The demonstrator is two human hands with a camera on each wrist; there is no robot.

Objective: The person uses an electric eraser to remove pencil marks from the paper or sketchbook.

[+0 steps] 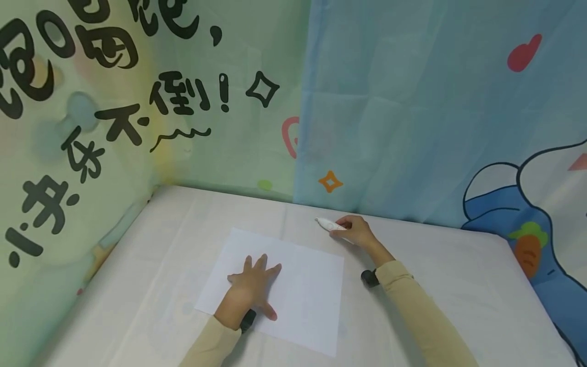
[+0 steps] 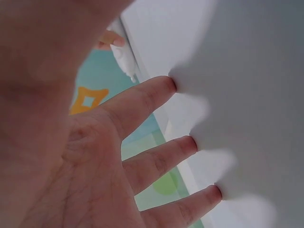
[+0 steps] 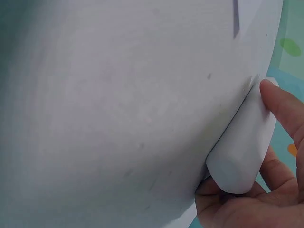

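A white sheet of paper (image 1: 307,290) lies on the table. My left hand (image 1: 252,288) rests on it with the fingers spread, and in the left wrist view the fingertips (image 2: 194,142) press against the white surface. Beyond the sheet's far right corner, my right hand (image 1: 356,232) grips a thick white pen-shaped tube (image 1: 326,224) between thumb and fingers. The tube lies low along the table, its narrow tip pointing left. In the right wrist view the tube's blunt rounded end (image 3: 232,171) faces the camera. Its exact kind cannot be told.
A white cloth covers the table (image 1: 151,244). Behind it hangs a blue and green printed backdrop (image 1: 394,127) with black lettering, which closes off the back and left. A dark wrist camera (image 1: 369,278) sits by the right cuff, another (image 1: 248,320) by the left.
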